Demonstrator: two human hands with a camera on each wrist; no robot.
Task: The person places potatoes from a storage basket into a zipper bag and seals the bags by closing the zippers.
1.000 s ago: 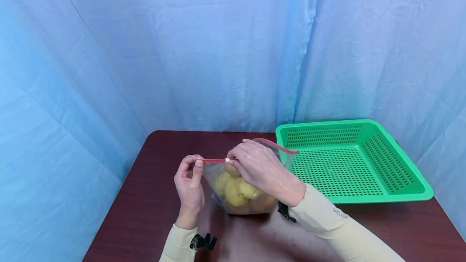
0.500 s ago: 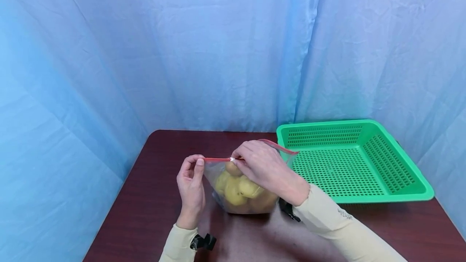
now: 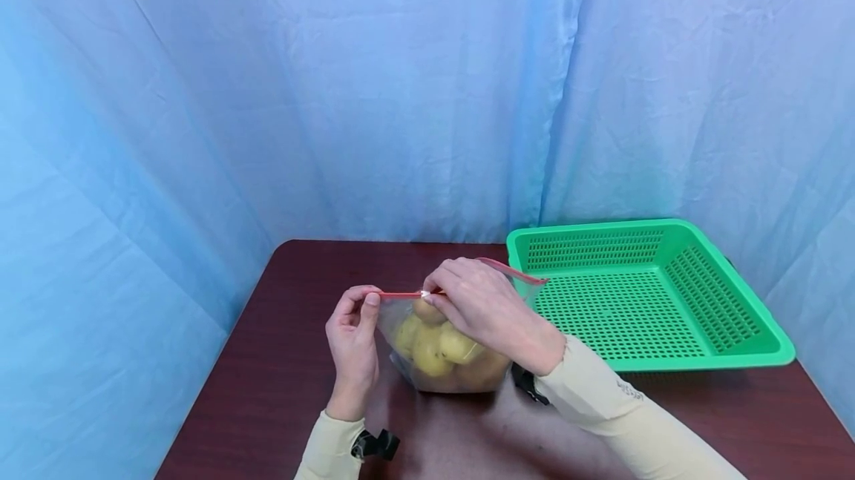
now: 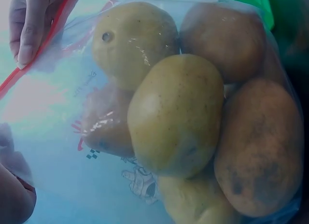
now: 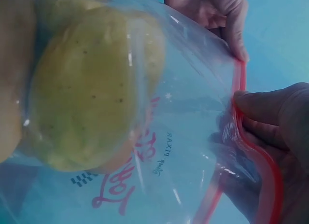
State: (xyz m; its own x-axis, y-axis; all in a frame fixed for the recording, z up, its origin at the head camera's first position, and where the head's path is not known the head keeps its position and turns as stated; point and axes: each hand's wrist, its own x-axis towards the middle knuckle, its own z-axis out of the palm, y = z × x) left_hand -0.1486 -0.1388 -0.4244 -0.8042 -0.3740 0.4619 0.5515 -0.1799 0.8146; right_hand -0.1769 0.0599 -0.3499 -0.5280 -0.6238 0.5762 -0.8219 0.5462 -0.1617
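Note:
In the head view, a clear zip bag (image 3: 395, 311) with a red zip strip (image 3: 401, 295) stands on the table, holding several rounded yellow and brown potato-like pieces (image 4: 176, 115). My left hand (image 3: 354, 346) pinches the left end of the strip between thumb and fingers. Farther right along it, my right hand (image 3: 490, 313) pinches the strip beside a small white piece (image 3: 424, 293). Between both hands the strip runs straight. Past my right hand the red edges part, and the bag's mouth gapes there. Pink print (image 5: 118, 180) shows on the bag in the right wrist view.
A green perforated basket (image 3: 778, 352) sits at the right of the dark red-brown table (image 3: 267, 361), close beside the bag. Blue curtains (image 3: 401, 94) hang behind and to the left. Black straps (image 3: 375, 444) go round the wrists.
My right hand has slid slightly right along the strip, and the white piece with it. My left hand has shifted a little right, keeping its pinch. The bag's base stays in place.

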